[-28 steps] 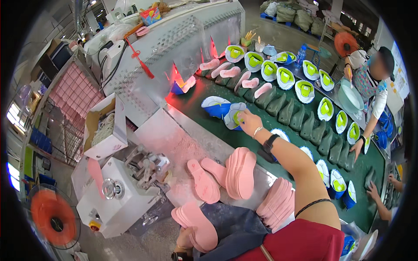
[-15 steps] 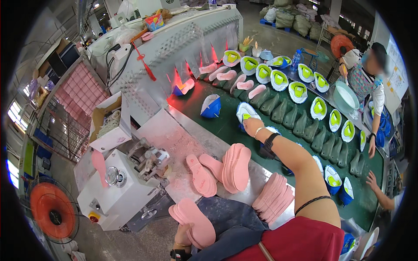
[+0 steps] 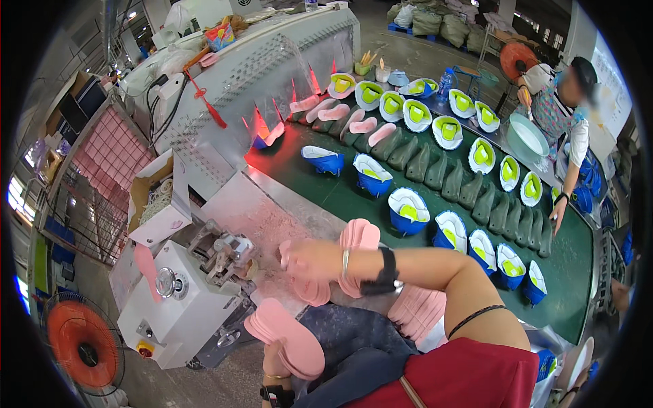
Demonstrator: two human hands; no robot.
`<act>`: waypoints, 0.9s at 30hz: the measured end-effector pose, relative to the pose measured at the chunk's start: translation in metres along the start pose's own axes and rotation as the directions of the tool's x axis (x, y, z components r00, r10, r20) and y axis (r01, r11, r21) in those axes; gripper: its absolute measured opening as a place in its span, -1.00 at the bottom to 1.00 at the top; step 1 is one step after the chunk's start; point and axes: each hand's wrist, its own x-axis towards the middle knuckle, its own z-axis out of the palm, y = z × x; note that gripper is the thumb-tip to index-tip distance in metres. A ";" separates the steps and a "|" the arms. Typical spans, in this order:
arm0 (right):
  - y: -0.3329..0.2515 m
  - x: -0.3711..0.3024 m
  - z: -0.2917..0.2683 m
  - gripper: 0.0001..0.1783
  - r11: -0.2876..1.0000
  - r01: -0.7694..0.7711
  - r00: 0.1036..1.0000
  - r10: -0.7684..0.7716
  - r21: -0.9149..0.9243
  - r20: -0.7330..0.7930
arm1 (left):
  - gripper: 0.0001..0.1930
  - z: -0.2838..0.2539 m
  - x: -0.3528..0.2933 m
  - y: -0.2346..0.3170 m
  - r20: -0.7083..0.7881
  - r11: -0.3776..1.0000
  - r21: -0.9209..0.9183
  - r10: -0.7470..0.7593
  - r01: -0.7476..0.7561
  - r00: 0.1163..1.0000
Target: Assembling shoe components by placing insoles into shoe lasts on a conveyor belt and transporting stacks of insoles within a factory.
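My left hand (image 3: 273,359) is closed around a stack of pink insoles (image 3: 291,343), low in front of my body. My right hand (image 3: 314,260) is smeared by motion over the metal worktop, above a pile of pink insoles (image 3: 313,292). Its fingers do not show clearly, so whether it holds anything cannot be told. Another stack of insoles (image 3: 359,234) stands just beyond my right wrist, and a further stack (image 3: 418,309) lies beneath my right forearm. Past the arm, blue-and-white shoe uppers (image 3: 409,212) with yellow-green inners stand on the green conveyor belt (image 3: 326,197).
A white machine (image 3: 180,299) with a dial stands left of the insoles, below a cardboard box (image 3: 160,197). Dark green shoe lasts (image 3: 435,178) line the belt's middle. Red light glows at a grey housing (image 3: 231,88). Across the belt, a person (image 3: 561,129) reaches toward the lasts.
My right hand has let go of a blue-and-white shoe upper on the belt and swung back toward me, over the pink insoles. My left hand keeps its stack.
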 end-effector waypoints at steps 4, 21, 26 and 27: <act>-0.060 -0.029 0.049 -0.76 0.989 0.090 0.991 -0.101 -0.118 -0.088 | -0.54 -0.031 0.021 -0.011 -0.004 0.988 0.105 0.113 -0.112 0.994; 0.035 0.044 0.098 -0.65 0.552 -0.657 0.660 0.750 0.513 0.037 | -0.54 -0.036 -0.023 0.005 0.112 0.973 -0.163 -0.146 0.163 0.983; 0.057 0.102 0.099 -0.63 0.606 -0.645 0.625 0.769 0.465 -0.135 | -0.49 -0.028 -0.036 -0.001 0.118 0.969 -0.154 -0.177 0.194 0.977; 0.055 0.099 0.094 -0.63 0.604 -0.647 0.621 0.772 0.466 -0.138 | -0.48 -0.026 -0.037 0.001 0.077 0.973 -0.122 -0.188 0.196 0.979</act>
